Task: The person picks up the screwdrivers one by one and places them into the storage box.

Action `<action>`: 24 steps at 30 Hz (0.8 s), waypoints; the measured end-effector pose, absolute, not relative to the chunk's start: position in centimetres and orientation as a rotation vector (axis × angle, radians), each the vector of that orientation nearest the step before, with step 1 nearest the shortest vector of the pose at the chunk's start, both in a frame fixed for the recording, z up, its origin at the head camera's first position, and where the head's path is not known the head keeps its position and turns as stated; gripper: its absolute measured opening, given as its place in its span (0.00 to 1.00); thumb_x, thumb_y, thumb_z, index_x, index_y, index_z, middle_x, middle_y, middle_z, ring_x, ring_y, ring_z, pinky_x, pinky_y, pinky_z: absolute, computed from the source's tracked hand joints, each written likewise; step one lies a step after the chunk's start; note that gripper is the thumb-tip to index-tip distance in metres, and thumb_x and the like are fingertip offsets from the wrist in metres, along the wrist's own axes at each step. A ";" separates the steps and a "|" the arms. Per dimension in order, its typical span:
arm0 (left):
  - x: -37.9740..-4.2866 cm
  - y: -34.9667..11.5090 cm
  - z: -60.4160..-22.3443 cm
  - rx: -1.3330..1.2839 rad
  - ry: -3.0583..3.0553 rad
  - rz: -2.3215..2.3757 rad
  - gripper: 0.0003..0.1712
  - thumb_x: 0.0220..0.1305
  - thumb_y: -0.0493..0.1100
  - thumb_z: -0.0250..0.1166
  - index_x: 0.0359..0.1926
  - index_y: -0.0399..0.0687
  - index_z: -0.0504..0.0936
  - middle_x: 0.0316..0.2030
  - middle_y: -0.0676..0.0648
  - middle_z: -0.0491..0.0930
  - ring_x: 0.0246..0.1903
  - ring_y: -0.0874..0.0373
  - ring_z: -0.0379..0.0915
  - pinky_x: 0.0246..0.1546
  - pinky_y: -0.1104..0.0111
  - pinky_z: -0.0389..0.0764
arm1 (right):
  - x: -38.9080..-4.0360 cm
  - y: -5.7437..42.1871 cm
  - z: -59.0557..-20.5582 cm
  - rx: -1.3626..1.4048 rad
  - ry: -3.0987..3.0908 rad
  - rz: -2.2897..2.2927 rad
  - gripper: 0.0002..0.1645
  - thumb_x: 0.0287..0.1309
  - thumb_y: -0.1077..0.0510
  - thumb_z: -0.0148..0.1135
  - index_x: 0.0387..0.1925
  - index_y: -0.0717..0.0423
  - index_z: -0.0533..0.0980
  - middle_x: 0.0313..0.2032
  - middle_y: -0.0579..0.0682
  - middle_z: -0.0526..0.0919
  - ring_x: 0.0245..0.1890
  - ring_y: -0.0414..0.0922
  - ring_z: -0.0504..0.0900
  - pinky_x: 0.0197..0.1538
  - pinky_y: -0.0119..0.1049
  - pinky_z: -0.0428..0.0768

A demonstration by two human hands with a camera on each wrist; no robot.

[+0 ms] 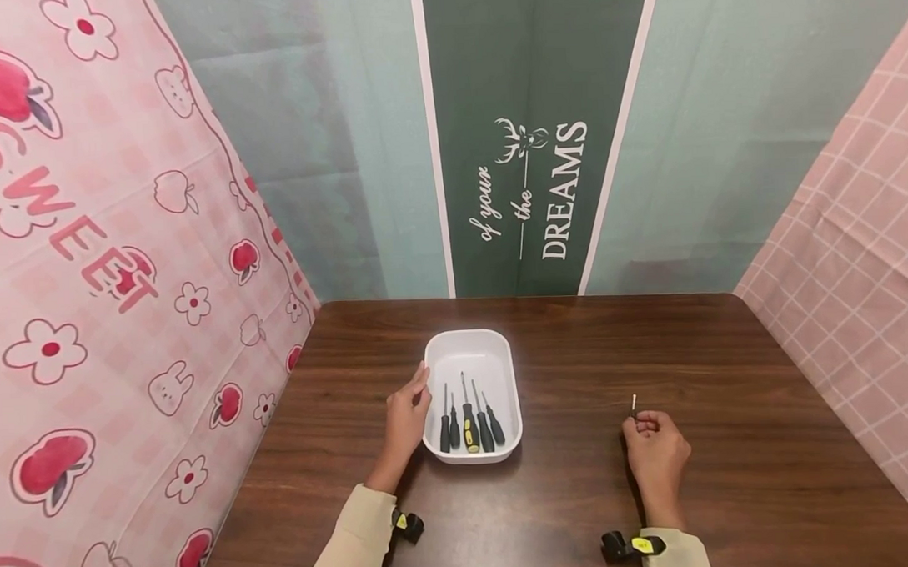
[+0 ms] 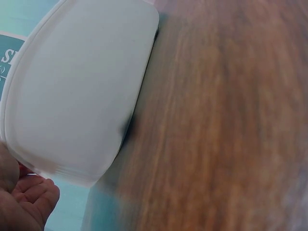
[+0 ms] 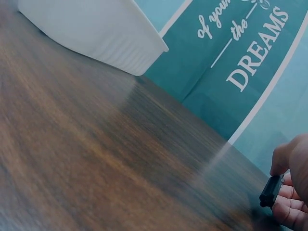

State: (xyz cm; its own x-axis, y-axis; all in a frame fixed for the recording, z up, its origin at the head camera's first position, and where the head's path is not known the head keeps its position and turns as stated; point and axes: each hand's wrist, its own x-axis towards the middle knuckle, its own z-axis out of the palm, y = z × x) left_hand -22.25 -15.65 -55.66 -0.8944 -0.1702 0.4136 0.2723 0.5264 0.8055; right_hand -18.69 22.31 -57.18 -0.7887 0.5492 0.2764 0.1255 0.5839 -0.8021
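A white plastic tray (image 1: 471, 341) stands on the table, with several dark-handled screwdrivers (image 1: 470, 429) lying side by side in it, tips pointing away. The middle one has a yellow and black handle. At the tray's left side my left hand (image 1: 408, 410) holds the rim; the left wrist view shows that hand (image 2: 29, 197) at the corner of the tray's outer wall (image 2: 82, 86). Well to the right of the tray, my right hand (image 1: 658, 452) pinches a small screwdriver (image 1: 634, 403) with its pale shaft upward. Its black handle (image 3: 271, 191) shows between thumb and fingers in the right wrist view.
The brown wooden table (image 1: 574, 496) reaches back to a green and teal cloth (image 1: 522, 81) with printed words. Pink patterned cloth (image 1: 125, 328) hangs on the left, and pink checked cloth (image 1: 859, 261) on the right. Each wrist wears a black camera band (image 1: 628, 547).
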 end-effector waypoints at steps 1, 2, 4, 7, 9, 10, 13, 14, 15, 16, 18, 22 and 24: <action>-22.3 -15.6 -55.6 -0.082 -2.324 -1.341 0.19 0.68 0.30 0.61 0.59 0.34 0.81 0.61 0.43 0.77 0.61 0.46 0.74 0.62 0.54 0.74 | -18.7 22.3 -57.1 -0.541 -2.308 1.123 0.07 0.55 0.62 0.66 0.34 0.64 0.81 0.27 0.56 0.85 0.17 0.20 0.68 0.26 0.20 0.65; -22.3 -15.6 -55.6 -0.085 -2.322 -1.340 0.19 0.68 0.29 0.61 0.58 0.34 0.81 0.61 0.42 0.77 0.61 0.46 0.74 0.62 0.53 0.74 | -18.7 22.2 -57.1 -0.545 -2.305 1.133 0.07 0.55 0.62 0.66 0.34 0.63 0.81 0.27 0.56 0.86 0.17 0.20 0.68 0.26 0.19 0.65; -22.3 -15.6 -55.6 -0.086 -2.320 -1.339 0.19 0.68 0.29 0.61 0.58 0.34 0.81 0.61 0.42 0.78 0.61 0.46 0.74 0.62 0.53 0.74 | -18.7 22.1 -57.0 -0.546 -2.300 1.151 0.07 0.55 0.62 0.66 0.34 0.63 0.81 0.27 0.56 0.86 0.17 0.19 0.68 0.26 0.19 0.65; -22.4 -15.6 -55.5 -0.084 -2.324 -1.333 0.19 0.67 0.28 0.62 0.58 0.34 0.81 0.61 0.42 0.78 0.60 0.45 0.75 0.61 0.52 0.74 | -18.8 22.0 -57.0 -0.541 -2.291 1.167 0.06 0.55 0.62 0.67 0.34 0.63 0.81 0.28 0.57 0.86 0.17 0.18 0.69 0.25 0.18 0.66; -22.4 -15.6 -55.4 -0.078 -2.329 -1.331 0.19 0.67 0.28 0.62 0.58 0.33 0.81 0.61 0.42 0.78 0.61 0.45 0.75 0.61 0.52 0.74 | -18.9 21.9 -57.0 -0.537 -2.287 1.173 0.06 0.55 0.62 0.67 0.34 0.63 0.81 0.28 0.57 0.86 0.17 0.18 0.69 0.25 0.17 0.66; -22.4 -15.6 -55.4 -0.076 -2.330 -1.334 0.19 0.67 0.28 0.62 0.58 0.33 0.81 0.61 0.42 0.77 0.61 0.45 0.74 0.61 0.52 0.74 | -18.9 21.9 -57.0 -0.538 -2.285 1.173 0.06 0.55 0.62 0.67 0.33 0.63 0.82 0.28 0.57 0.86 0.17 0.18 0.69 0.25 0.17 0.66; -22.4 -15.6 -55.4 -0.073 -2.327 -1.345 0.19 0.67 0.28 0.62 0.58 0.33 0.81 0.61 0.42 0.77 0.61 0.46 0.74 0.62 0.52 0.74 | -19.0 22.0 -57.1 -0.534 -2.285 1.175 0.06 0.55 0.62 0.68 0.33 0.63 0.82 0.27 0.57 0.86 0.17 0.18 0.69 0.25 0.17 0.67; -22.4 -15.6 -55.4 -0.074 -2.325 -1.347 0.19 0.67 0.28 0.62 0.58 0.33 0.81 0.61 0.42 0.77 0.61 0.46 0.74 0.62 0.52 0.74 | -19.1 22.0 -57.1 -0.533 -2.285 1.176 0.06 0.55 0.62 0.68 0.33 0.63 0.82 0.27 0.57 0.86 0.17 0.18 0.69 0.24 0.17 0.67; -22.4 -15.6 -55.4 -0.073 -2.325 -1.350 0.19 0.67 0.28 0.62 0.58 0.33 0.81 0.61 0.42 0.77 0.61 0.46 0.74 0.62 0.53 0.74 | -19.1 22.0 -57.2 -0.534 -2.286 1.176 0.06 0.55 0.62 0.68 0.33 0.63 0.82 0.27 0.57 0.86 0.17 0.18 0.69 0.24 0.17 0.67; -22.4 -15.6 -55.4 -0.075 -2.324 -1.350 0.19 0.67 0.28 0.62 0.58 0.33 0.81 0.61 0.42 0.77 0.61 0.46 0.74 0.62 0.53 0.74 | -19.1 22.0 -57.2 -0.533 -2.285 1.176 0.06 0.55 0.62 0.68 0.32 0.63 0.82 0.27 0.57 0.86 0.17 0.18 0.69 0.24 0.17 0.67; -22.4 -15.6 -55.5 -0.076 -2.325 -1.348 0.19 0.67 0.28 0.62 0.59 0.33 0.81 0.61 0.42 0.77 0.61 0.46 0.74 0.62 0.53 0.74 | -19.1 22.0 -57.2 -0.530 -2.286 1.181 0.06 0.55 0.62 0.68 0.33 0.63 0.82 0.27 0.56 0.86 0.17 0.19 0.70 0.24 0.17 0.68; -22.4 -15.6 -55.8 -0.070 -2.330 -1.350 0.20 0.67 0.28 0.62 0.59 0.33 0.81 0.61 0.42 0.77 0.61 0.46 0.74 0.62 0.52 0.73 | -19.0 21.9 -57.4 -0.540 -2.288 1.184 0.06 0.55 0.62 0.68 0.33 0.63 0.82 0.26 0.55 0.86 0.18 0.22 0.71 0.24 0.17 0.68; -22.4 -15.6 -55.9 -0.063 -2.333 -1.353 0.20 0.67 0.27 0.62 0.59 0.34 0.81 0.61 0.42 0.77 0.61 0.46 0.74 0.62 0.53 0.73 | -18.9 21.9 -57.4 -0.545 -2.293 1.185 0.06 0.56 0.62 0.69 0.33 0.62 0.81 0.26 0.55 0.86 0.18 0.23 0.72 0.23 0.18 0.68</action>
